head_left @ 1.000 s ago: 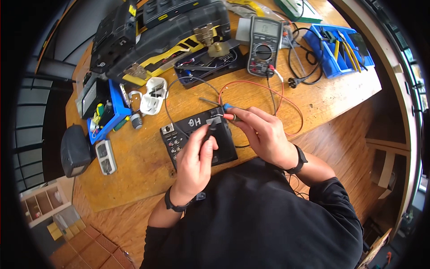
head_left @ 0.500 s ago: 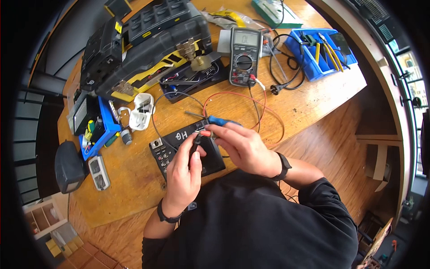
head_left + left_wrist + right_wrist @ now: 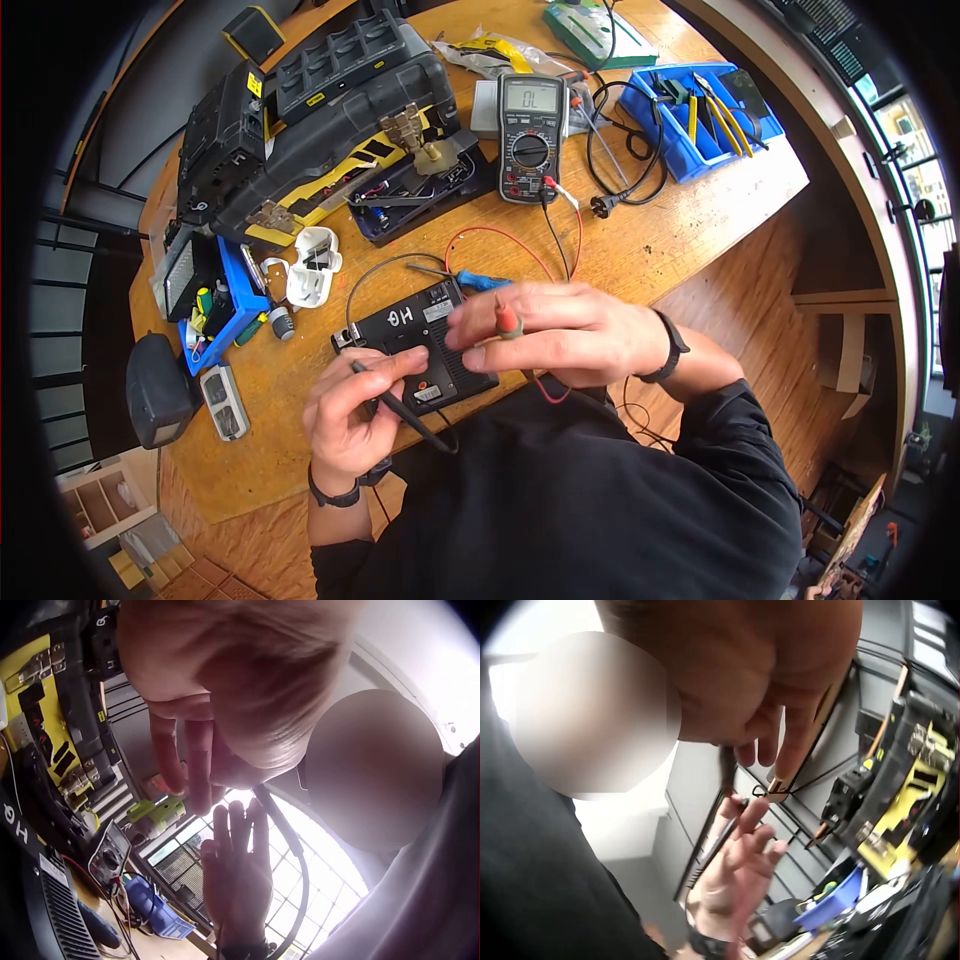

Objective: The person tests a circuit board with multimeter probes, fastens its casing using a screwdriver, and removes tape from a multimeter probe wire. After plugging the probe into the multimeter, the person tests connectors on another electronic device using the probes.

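In the head view my left hand (image 3: pixel 345 415) holds a black test probe (image 3: pixel 418 422) across its fingers, low over the near left part of a black box marked HQ (image 3: pixel 418 338). Between the extended fingers of my right hand (image 3: pixel 590 340) sits a red test probe (image 3: pixel 507 318), tilted up. That hand hovers over the right side of the box, whose vents and labels show. Behind the box lies a blue-handled screwdriver (image 3: pixel 482 281). Leads run to a multimeter (image 3: pixel 530 140) reading OL. The left wrist view shows my right hand (image 3: pixel 238 881) with its fingers extended.
A large black and yellow toolbox (image 3: pixel 330 150) stands at the back left, with a dark parts tray (image 3: pixel 385 225) before it. Blue bins stand right (image 3: pixel 690 150) and left (image 3: pixel 240 310). A white case (image 3: pixel 315 268) lies behind the box, a grey-white case (image 3: pixel 223 402) further left.
My hands, earlier close together with both probes near each other over the box, have moved apart. The black probe now slants toward my body, and the red one points upward. The view has shifted.
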A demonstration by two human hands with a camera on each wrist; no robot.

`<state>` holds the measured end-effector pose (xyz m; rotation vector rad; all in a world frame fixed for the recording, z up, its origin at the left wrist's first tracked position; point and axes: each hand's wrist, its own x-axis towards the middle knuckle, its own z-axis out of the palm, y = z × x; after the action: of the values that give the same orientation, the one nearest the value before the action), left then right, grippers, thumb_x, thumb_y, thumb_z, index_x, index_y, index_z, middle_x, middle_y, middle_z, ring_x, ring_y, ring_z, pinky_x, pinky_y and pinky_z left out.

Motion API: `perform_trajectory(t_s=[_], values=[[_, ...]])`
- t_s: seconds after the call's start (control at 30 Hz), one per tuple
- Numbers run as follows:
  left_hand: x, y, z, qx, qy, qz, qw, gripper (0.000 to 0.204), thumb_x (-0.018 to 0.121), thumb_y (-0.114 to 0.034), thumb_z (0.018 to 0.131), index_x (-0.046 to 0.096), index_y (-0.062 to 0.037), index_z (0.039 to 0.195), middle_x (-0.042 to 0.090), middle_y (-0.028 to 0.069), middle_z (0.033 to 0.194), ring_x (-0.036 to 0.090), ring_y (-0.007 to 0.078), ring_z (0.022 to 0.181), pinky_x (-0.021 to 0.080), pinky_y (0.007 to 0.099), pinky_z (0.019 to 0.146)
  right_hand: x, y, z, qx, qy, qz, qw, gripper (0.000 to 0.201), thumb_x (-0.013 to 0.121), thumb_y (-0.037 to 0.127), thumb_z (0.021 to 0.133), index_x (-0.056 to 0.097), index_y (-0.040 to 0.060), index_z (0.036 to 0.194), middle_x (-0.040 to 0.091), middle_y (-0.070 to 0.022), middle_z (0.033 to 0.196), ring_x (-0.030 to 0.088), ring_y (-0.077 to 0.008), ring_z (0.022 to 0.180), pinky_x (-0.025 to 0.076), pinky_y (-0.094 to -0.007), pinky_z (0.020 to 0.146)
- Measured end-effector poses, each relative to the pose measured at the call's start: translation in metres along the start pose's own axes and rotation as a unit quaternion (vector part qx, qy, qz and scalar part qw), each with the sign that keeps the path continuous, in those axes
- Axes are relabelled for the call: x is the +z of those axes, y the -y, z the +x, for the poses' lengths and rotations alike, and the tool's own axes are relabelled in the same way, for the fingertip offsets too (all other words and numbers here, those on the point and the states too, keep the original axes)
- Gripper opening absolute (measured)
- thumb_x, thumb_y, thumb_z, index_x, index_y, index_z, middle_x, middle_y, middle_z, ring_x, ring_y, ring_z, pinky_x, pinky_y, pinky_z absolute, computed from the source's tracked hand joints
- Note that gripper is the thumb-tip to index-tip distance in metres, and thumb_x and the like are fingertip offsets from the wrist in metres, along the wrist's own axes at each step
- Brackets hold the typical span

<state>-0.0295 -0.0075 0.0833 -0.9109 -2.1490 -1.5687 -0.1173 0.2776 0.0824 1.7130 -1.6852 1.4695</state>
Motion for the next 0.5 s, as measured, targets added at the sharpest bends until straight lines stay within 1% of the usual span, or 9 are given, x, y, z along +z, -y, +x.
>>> perform_trajectory(t_s=[0.03,0.1,0.13,0.2,0.23,0.27,0.37,0.4,0.5], values=[[-0.004,0.001,0.000,0.032,-0.007,0.054,0.998,0.047,0.073,0.012,0.092,0.057,-0.0017,0.133,0.078,0.0290,0.114,0.079,0.0333,0.085,0.060,0.0379,0.073,-0.017,0.004,0.010,-0.006,0.039,-0.070,0.997,0.047,0.080,0.007,0.089,0.069,-0.0029,0.133,0.070,-0.0178,0.114,0.071,-0.0345,0.095,0.059,-0.0440,0.080],[-0.011,0.002,-0.003,0.049,-0.025,0.153,0.987,0.063,0.085,0.012,0.084,0.052,-0.0004,0.136,0.080,0.0274,0.108,0.077,0.0309,0.081,0.060,0.0378,0.073,-0.022,-0.004,-0.007,0.006,0.032,-0.090,0.995,0.039,0.078,0.014,0.095,0.070,-0.0031,0.129,0.072,-0.0183,0.112,0.073,-0.0340,0.097,0.061,-0.0453,0.084],[-0.003,0.011,-0.005,0.065,-0.111,0.091,0.987,0.047,0.081,0.001,0.094,0.054,0.0030,0.133,0.080,0.0262,0.104,0.077,0.0294,0.080,0.060,0.0380,0.074,-0.023,-0.006,-0.007,0.019,0.027,-0.109,0.994,0.034,0.077,0.020,0.101,0.070,-0.0032,0.124,0.074,-0.0188,0.111,0.075,-0.0335,0.099,0.062,-0.0466,0.087],[-0.001,0.014,-0.011,0.014,-0.190,0.072,0.979,0.035,0.071,-0.015,0.107,0.058,0.0053,0.132,0.079,0.0255,0.103,0.076,0.0275,0.081,0.059,0.0359,0.074,-0.016,-0.013,-0.003,0.047,-0.075,-0.096,0.991,0.034,0.069,0.030,0.108,0.073,-0.0024,0.118,0.071,-0.0131,0.095,0.069,-0.0257,0.079,0.062,-0.0395,0.077],[-0.007,0.013,-0.013,-0.029,-0.180,0.109,0.977,0.036,0.059,-0.026,0.114,0.061,0.0067,0.131,0.079,0.0215,0.098,0.073,0.0236,0.076,0.057,0.0314,0.074,-0.008,-0.019,-0.003,0.076,-0.114,-0.071,0.988,0.032,0.066,0.026,0.110,0.073,-0.0028,0.120,0.070,-0.0121,0.094,0.067,-0.0216,0.076,0.060,-0.0360,0.074],[-0.007,0.021,-0.013,-0.063,-0.211,0.007,0.976,0.034,0.058,-0.023,0.115,0.064,0.0072,0.130,0.075,0.0176,0.100,0.068,0.0191,0.077,0.054,0.0276,0.073,0.000,-0.024,-0.001,0.105,-0.152,-0.046,0.982,0.029,0.063,0.023,0.112,0.073,-0.0033,0.122,0.070,-0.0112,0.094,0.064,-0.0175,0.074,0.058,-0.0325,0.071],[-0.007,0.038,0.009,-0.109,-0.225,-0.015,0.968,0.032,0.062,-0.022,0.113,0.071,0.0072,0.123,0.065,0.0172,0.118,0.064,0.0179,0.090,0.052,0.0285,0.071,0.022,-0.036,0.013,0.251,-0.200,0.056,0.946,0.030,0.052,0.009,0.114,0.073,-0.0042,0.131,0.072,-0.0102,0.095,0.063,-0.0089,0.073,0.052,-0.0239,0.065],[-0.007,0.040,0.018,-0.107,-0.224,-0.015,0.969,0.032,0.062,-0.022,0.113,0.071,0.0072,0.123,0.065,0.0172,0.118,0.064,0.0179,0.090,0.052,0.0285,0.071,0.028,-0.041,0.018,0.249,-0.201,0.056,0.946,0.030,0.052,0.009,0.114,0.073,-0.0042,0.131,0.072,-0.0102,0.095,0.063,-0.0089,0.073,0.052,-0.0239,0.065],[-0.017,0.042,0.048,-0.034,-0.206,-0.070,0.975,0.037,0.066,-0.026,0.111,0.070,0.0085,0.123,0.066,0.0188,0.120,0.067,0.0215,0.091,0.056,0.0321,0.074,0.042,-0.048,0.043,0.347,-0.258,0.252,0.865,0.029,0.056,0.011,0.114,0.069,-0.0064,0.133,0.076,-0.0109,0.101,0.066,-0.0086,0.079,0.052,-0.0230,0.064]])
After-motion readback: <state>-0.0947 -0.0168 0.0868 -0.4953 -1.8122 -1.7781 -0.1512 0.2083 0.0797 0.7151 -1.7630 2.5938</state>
